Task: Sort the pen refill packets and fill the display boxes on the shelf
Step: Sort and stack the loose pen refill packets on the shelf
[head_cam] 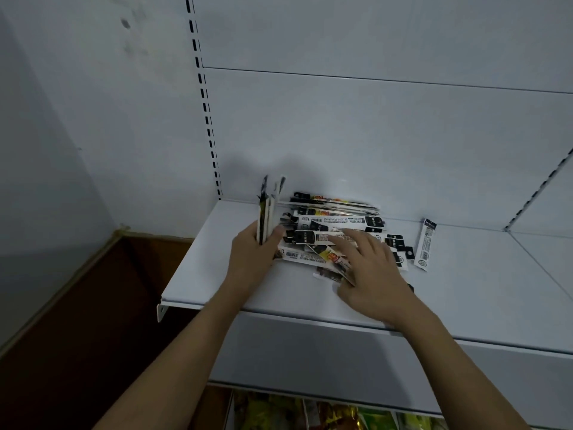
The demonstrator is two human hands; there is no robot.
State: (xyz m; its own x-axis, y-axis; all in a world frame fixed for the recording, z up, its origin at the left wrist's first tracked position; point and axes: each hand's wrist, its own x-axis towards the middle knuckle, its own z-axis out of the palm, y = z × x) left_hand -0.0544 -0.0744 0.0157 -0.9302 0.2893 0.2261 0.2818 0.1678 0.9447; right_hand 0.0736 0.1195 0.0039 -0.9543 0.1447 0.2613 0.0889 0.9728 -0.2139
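White metal shelf (pixel 217 274) carries the loose heap of black-and-white refill packets (pixel 335 225). Your left hand (pixel 251 259) pinches an upright sorted bundle (pixel 266 212); keep edges flush. Right hand (pixel 372 268) fingers spread on heap: slide one matching packet free.

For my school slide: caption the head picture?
Left hand holds packets; right hand sorts the pile.

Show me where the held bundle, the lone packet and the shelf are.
held bundle (pixel 265 212): head view, middle of the upright packets.
lone packet (pixel 426 245): head view, its white middle.
shelf (pixel 198 274): head view, bare left part.
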